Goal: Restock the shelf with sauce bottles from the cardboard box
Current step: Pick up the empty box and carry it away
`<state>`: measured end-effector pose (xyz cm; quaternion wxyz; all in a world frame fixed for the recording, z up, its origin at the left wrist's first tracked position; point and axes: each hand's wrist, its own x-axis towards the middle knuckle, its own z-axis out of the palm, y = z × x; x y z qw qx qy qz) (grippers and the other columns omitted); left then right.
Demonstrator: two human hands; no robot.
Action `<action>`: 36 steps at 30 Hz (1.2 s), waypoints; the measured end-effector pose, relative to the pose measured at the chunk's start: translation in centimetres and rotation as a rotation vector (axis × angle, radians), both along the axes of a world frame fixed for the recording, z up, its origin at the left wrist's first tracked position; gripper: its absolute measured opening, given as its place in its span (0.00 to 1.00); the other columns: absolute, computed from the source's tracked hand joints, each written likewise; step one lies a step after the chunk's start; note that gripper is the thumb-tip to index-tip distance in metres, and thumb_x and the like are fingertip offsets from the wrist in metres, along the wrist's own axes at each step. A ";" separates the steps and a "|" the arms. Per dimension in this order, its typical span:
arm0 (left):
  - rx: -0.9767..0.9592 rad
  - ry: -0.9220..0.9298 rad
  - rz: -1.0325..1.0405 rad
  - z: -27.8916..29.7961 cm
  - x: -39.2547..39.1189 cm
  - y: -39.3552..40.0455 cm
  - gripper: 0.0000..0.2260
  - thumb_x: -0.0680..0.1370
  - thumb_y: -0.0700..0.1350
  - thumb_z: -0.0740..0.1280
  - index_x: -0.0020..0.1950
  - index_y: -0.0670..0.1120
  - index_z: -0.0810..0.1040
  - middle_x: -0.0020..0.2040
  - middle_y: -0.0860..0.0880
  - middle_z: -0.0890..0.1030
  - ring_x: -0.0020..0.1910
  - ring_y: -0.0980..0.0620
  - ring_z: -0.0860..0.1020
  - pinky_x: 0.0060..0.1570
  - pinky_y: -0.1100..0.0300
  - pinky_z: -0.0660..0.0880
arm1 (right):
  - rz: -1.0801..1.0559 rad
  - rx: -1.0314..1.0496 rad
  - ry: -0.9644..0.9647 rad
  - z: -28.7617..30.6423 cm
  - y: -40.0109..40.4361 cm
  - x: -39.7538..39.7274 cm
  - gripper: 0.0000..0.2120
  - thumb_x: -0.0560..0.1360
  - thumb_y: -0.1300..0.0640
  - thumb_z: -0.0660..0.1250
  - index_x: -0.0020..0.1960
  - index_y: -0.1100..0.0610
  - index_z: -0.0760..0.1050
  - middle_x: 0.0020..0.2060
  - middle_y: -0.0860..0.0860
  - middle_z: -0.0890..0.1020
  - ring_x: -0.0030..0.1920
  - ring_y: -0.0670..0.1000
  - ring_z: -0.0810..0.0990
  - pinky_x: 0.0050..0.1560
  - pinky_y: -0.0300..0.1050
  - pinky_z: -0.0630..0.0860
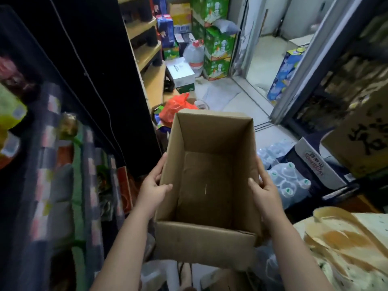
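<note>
An open brown cardboard box (210, 238) is held up in the middle of the view, and nothing shows inside it. My left hand (154, 189) grips its left wall, thumb over the rim and inside. My right hand (263, 189) grips the right wall the same way. Wooden shelves (151, 57) stand at the upper left, with dark bottles blurred on them. No sauce bottle is clearly visible.
A red plastic bag (178, 107) lies on the floor just beyond the box. Green cartons (218, 47) and a water jug (194, 54) are stacked at the back. Shrink-wrapped water bottles (287, 181) and boxes sit at right. Blurred packaged goods fill the left.
</note>
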<state>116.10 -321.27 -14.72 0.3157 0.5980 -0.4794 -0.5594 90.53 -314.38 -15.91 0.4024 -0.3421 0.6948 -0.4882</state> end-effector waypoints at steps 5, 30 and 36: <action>0.016 0.004 -0.104 0.2 -0.7 -7.1 0.38 0.76 0.31 0.64 0.67 0.74 0.63 0.66 0.54 0.73 0.60 0.55 0.74 0.62 0.50 0.73 | -0.094 0.027 0.032 0.1 -4.7 -0.3 0.32 0.78 0.62 0.60 0.65 0.25 0.60 0.70 0.44 0.71 0.68 0.51 0.72 0.68 0.60 0.69; 0.045 -0.004 -0.408 -3.9 -7.0 -23.4 0.41 0.73 0.28 0.64 0.66 0.74 0.65 0.62 0.53 0.79 0.63 0.51 0.77 0.61 0.47 0.75 | -0.289 0.063 0.057 -3.1 -14.2 -3.6 0.32 0.79 0.64 0.59 0.69 0.31 0.57 0.64 0.34 0.67 0.62 0.38 0.67 0.65 0.40 0.65; 0.079 -0.031 -0.527 -5.1 -8.7 -31.7 0.41 0.73 0.27 0.64 0.63 0.75 0.66 0.61 0.54 0.81 0.62 0.50 0.78 0.59 0.49 0.75 | -0.371 0.123 -0.033 -4.0 -19.9 -4.1 0.32 0.79 0.63 0.59 0.70 0.31 0.55 0.70 0.35 0.59 0.71 0.42 0.59 0.73 0.49 0.60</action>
